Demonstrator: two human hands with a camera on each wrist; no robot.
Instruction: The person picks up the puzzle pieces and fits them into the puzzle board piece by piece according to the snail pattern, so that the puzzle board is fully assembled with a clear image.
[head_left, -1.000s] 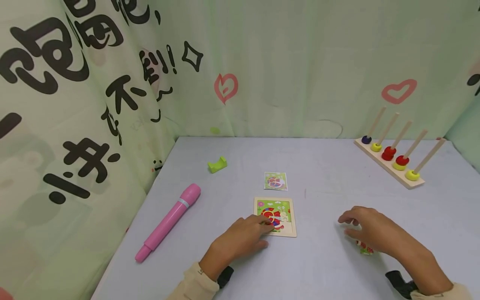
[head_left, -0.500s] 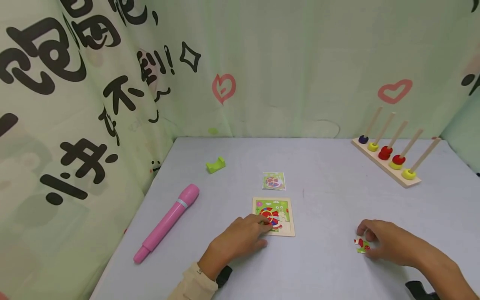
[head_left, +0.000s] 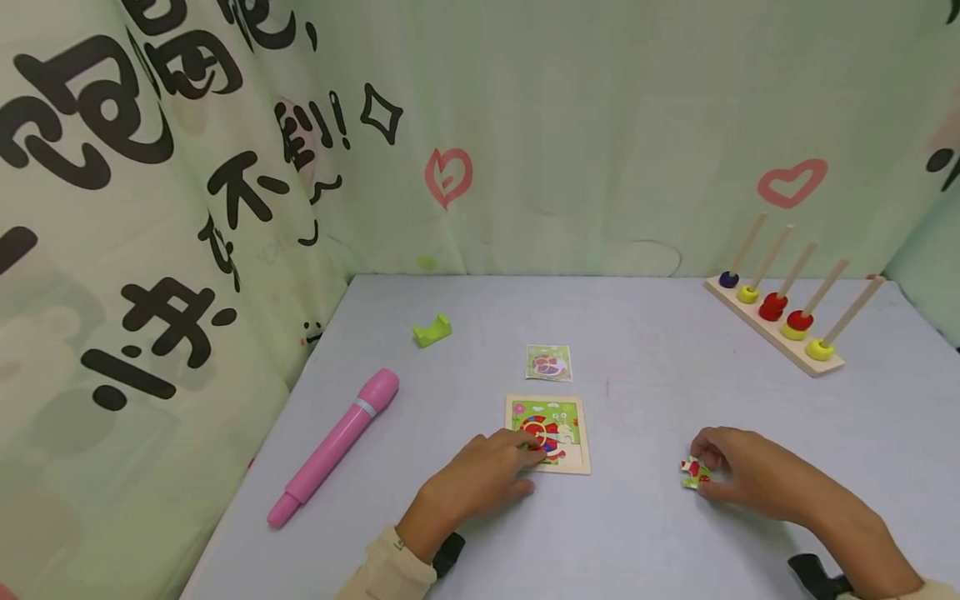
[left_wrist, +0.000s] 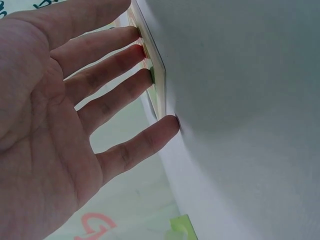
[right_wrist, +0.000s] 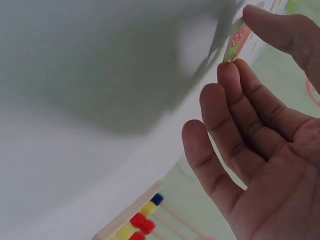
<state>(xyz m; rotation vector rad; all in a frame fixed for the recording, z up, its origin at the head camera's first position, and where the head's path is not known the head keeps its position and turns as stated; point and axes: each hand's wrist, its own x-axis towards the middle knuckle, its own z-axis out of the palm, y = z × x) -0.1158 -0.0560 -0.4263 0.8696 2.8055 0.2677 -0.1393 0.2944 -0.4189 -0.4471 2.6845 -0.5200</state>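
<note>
My left hand (head_left: 480,473) rests its fingertips on the left part of a square wooden jigsaw puzzle board (head_left: 573,458). In the left wrist view its fingers (left_wrist: 117,102) are fairly straight and spread against the board's (left_wrist: 159,95) surface and edge. The board shows a colourful picture, with bare wood at its lower right; part is hidden under the fingers. To the right, my right hand (head_left: 757,475) pinches a small red, white and green puzzle piece (head_left: 693,474) between thumb and fingers. In the right wrist view the piece (right_wrist: 238,41) is held just off the white table.
A small picture card (head_left: 548,363) lies behind the board. On the left are a pink stick-shaped thing (head_left: 333,450) and a green curved block (head_left: 432,331). A wooden peg stand with coloured rings (head_left: 776,325) stands at the back right. Printed curtains border the table.
My right hand has picked up the puzzle piece from the table, first drawing back to the right, then moving left with it. The left hand stays on the board.
</note>
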